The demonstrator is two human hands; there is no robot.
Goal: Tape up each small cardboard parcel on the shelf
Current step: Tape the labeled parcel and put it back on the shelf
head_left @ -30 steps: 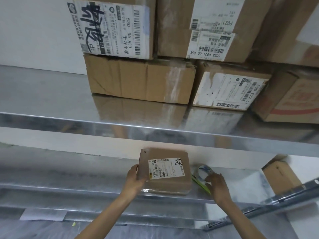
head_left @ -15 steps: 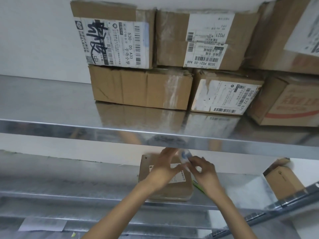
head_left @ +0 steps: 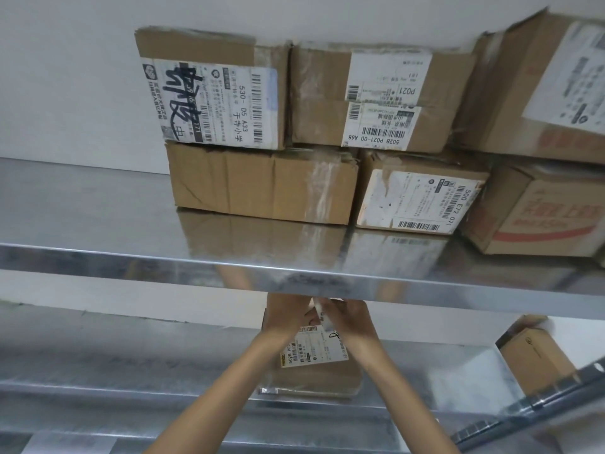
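Both hands are raised since the earlier frame: tape [head_left: 320, 311] is gripped between left hand [head_left: 288, 317] and right hand [head_left: 348, 322], lower centre, above the parcel [head_left: 316, 378] on the shelf [head_left: 131, 371]. Tape's end is probably being freed; next, a strip must be drawn across.

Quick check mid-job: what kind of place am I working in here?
Probably a parcel depot or stockroom: bare metal shelves, stacked cardboard boxes with barcoded shipping labels.
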